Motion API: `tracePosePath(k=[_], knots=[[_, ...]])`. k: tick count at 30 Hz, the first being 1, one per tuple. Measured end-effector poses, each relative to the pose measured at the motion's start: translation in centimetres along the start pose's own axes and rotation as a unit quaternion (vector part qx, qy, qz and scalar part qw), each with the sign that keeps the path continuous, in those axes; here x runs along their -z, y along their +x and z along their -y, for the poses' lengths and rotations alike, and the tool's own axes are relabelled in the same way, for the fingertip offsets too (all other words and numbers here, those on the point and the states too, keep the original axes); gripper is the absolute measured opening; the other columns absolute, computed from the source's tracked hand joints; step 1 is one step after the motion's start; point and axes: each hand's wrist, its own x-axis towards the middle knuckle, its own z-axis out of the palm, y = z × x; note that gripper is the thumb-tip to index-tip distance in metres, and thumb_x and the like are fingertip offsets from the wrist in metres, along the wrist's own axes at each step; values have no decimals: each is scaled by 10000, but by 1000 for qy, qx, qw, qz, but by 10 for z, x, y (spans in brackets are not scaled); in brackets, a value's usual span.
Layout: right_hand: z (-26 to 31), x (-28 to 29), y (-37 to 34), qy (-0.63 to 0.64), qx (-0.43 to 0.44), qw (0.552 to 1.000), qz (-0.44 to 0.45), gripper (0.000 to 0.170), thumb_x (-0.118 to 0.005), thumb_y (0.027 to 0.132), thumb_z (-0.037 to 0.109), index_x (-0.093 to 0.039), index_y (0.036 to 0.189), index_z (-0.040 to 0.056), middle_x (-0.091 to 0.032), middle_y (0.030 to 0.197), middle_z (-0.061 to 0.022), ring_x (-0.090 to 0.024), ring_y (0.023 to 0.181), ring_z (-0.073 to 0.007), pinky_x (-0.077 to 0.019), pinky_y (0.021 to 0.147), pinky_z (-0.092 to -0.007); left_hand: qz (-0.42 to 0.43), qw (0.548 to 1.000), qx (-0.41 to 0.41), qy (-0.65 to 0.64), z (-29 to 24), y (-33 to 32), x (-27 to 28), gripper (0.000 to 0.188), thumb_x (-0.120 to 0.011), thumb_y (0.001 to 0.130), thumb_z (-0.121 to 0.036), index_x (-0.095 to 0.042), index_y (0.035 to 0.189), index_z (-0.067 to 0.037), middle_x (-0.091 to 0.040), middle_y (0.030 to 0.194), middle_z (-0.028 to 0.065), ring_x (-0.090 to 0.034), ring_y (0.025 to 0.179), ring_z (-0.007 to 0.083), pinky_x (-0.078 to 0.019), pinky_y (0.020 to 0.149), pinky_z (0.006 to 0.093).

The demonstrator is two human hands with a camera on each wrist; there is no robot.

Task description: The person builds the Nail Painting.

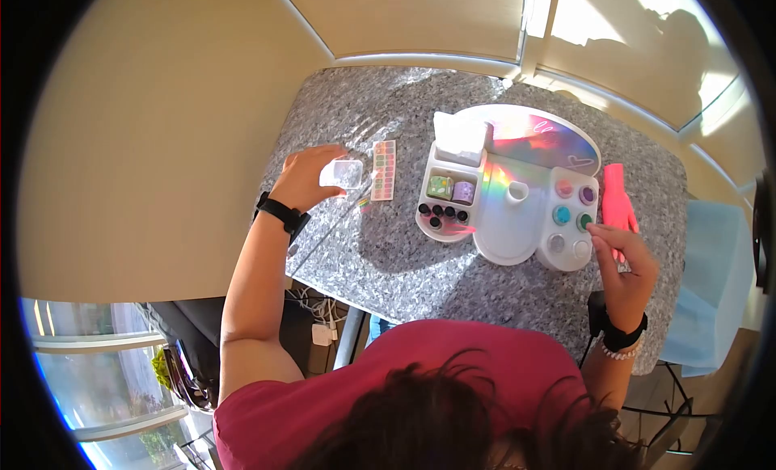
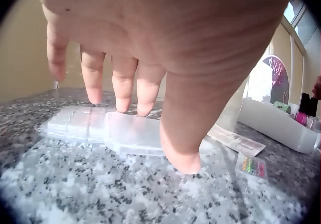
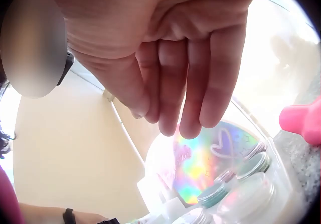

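Note:
My left hand (image 1: 307,177) reaches over a clear plastic case (image 1: 347,174) on the granite-patterned table, fingers spread along one side and thumb on the other. In the left wrist view, the fingertips are right at the frosted lid of the case (image 2: 133,132). My right hand (image 1: 630,264) hangs by the right compartment of a white organizer (image 1: 505,237), fingertips close to a green pot (image 1: 584,221). Nothing shows between its loosely extended fingers in the right wrist view. Around it sit a teal pot (image 1: 562,215), a purple pot (image 1: 587,195) and several paler ones.
A sheet of nail stickers (image 1: 384,171) and a small rainbow card (image 1: 363,202) lie beside the left hand. The organizer also holds small black-capped bottles (image 1: 437,211) and a holographic backboard (image 1: 537,134). A pink model hand (image 1: 617,195) lies at its right.

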Motion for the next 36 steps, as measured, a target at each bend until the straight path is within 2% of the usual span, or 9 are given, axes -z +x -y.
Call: tracePosePath(k=[7,12,15,18,20,23,25,30,36], knots=[[6,-2,9,-4,-6,1000,0,146,-819,959,-23,-848,1099,8,-857,1052,-96,-793,965,-191,-581,871,-315,-12,999,11,48,-10,-9,1,685,-972,832,-375,-725,1447,-203,-699,1535,68,-570,1506,328,-332,1306,581],[9,-6,7,-21,-9,1000,6,139,-818,966,-2,-851,1099,21,-853,1034,-82,-778,924,-185,-568,844,-311,-62,998,-15,7,-24,-11,4,789,-936,886,-447,-627,1567,-194,-672,1562,143,-587,1488,401,-372,1298,593],[9,-9,6,-18,3,1000,1,133,-820,966,8,-850,1094,24,-852,1037,-83,-780,925,-191,-570,851,-312,-69,990,123,-26,-2,-1,10,828,-923,913,-425,-566,1620,-186,-642,1589,192,-567,1512,413,-391,1300,564],[11,-11,7,-15,-2,1000,9,135,-817,962,-3,-847,1092,18,-852,1043,-92,-789,942,-203,-578,871,-320,28,991,131,16,25,2,13,819,-915,929,-404,-555,1626,-167,-624,1604,218,-519,1556,412,-413,1282,541],[12,-11,8,-16,0,1000,16,137,-811,957,-20,-843,1087,10,-852,1049,-102,-800,966,-215,-586,894,-330,-15,998,59,34,43,5,11,934,-958,862,-445,-539,1633,-125,-651,1564,212,-570,1496,408,-432,1245,549],[11,-11,6,-23,3,1000,16,140,-808,951,-34,-841,1082,3,-852,1050,-109,-806,982,-226,-591,905,-338,40,996,81,6,59,15,17,859,-983,828,-418,-627,1541,-97,-686,1488,197,-619,1420,388,-469,1201,525],[11,-10,5,-25,-1,1000,10,142,-810,947,-36,-841,1081,3,-852,1049,-109,-807,980,-229,-592,905,-338,22,996,52,62,72,21,17,627,-980,835,-361,-756,1354,-89,-744,1338,161,-686,1296,357,-527,1119,489],[15,-9,2,-33,-14,999,1,155,-815,936,-45,-842,1081,2,-852,1052,-115,-811,986,-240,-596,912,-342,-81,994,74,-1,-7,17,61,312,-923,902,-246,-824,1136,-64,-797,1138,99,-773,1089,315,-602,975,433],[12,-5,-3,-43,-1,999,-10,164,-817,924,-58,-840,1076,-2,-850,1052,-128,-816,991,-250,-605,915,-353,-191,961,-176,-91,-124,27,68,234,-865,912,23,-840,1131,-52,-786,1117,120,-796,927,255,-664,804,349]])
